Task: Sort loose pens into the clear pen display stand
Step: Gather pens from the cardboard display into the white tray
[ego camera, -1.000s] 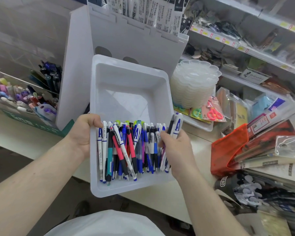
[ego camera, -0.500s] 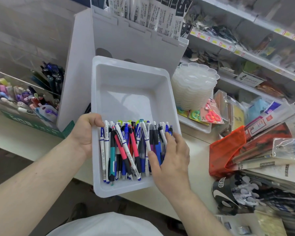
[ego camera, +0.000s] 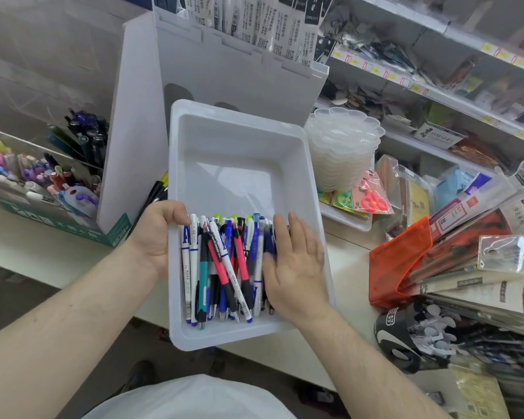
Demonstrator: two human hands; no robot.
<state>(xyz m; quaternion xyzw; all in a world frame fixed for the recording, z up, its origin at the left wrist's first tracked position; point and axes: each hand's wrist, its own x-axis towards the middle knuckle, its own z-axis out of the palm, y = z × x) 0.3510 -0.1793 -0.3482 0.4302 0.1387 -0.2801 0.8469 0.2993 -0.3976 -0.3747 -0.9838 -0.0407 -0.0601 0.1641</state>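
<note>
A white plastic tray (ego camera: 242, 152) juts over the counter's front edge, tilted toward me. Several loose pens (ego camera: 221, 264), white, blue, red, teal and black, lie side by side in its near half. My left hand (ego camera: 156, 234) grips the tray's left rim, thumb over the edge. My right hand (ego camera: 294, 267) lies flat with straight fingers on the pens at the tray's right side, covering the ones beneath it. A clear pen display stand (ego camera: 40, 167) with several pens and markers stands at the far left.
A tall white display box (ego camera: 212, 77) rises right behind the tray. A stack of clear palettes (ego camera: 342, 149) sits to the right, with packaged scissors (ego camera: 372, 201), an orange pouch (ego camera: 400, 264) and piled stationery packets beyond. Shelves fill the upper right. A white bag (ego camera: 191, 400) is below.
One second ago my right hand pinched two pens above the tray's right edge. It has let them go among the others and flattened onto the pens. The left hand's grip is unchanged.
</note>
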